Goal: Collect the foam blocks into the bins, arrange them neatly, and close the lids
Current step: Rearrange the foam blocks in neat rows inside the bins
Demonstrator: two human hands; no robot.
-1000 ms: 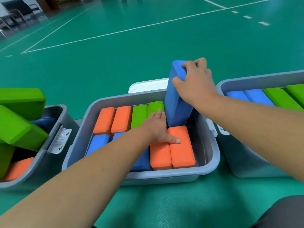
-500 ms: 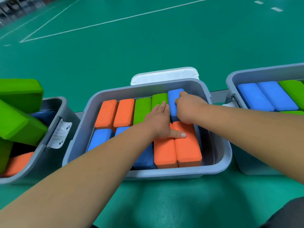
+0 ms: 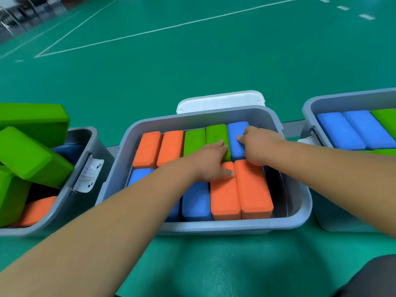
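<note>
Item: blue rectangular foam block point(image 3: 235, 138), lying at the right end of the far row in the middle grey plastic bin point(image 3: 214, 227). Long axis runs away from the person, parallel to its neighbour, the green foam block point(image 3: 216, 136), which it touches.

Right hand point(image 3: 257, 144): directly over the blue block, fingers curled down onto its top face, pressing rather than gripping. It is the nearer hand.

Left hand point(image 3: 211, 163): spread flat, fingertips on the green block, thumb on the near orange foam block point(image 3: 222, 196); holding nothing.

Judged step: seating the blue block flush with its row; the next move probably turns on the dark gap between block and right bin wall.

White plastic lid point(image 3: 220, 101): behind the bin, on the green court floor point(image 3: 192, 61), off.

Hidden: the blue block's near end under the right hand; lower layers; near-row blue blocks partly under the left forearm. Left bin point(image 3: 64, 206), with blocks heaped untidily, and right bin point(image 3: 308, 108) are cut off by the frame.
</note>
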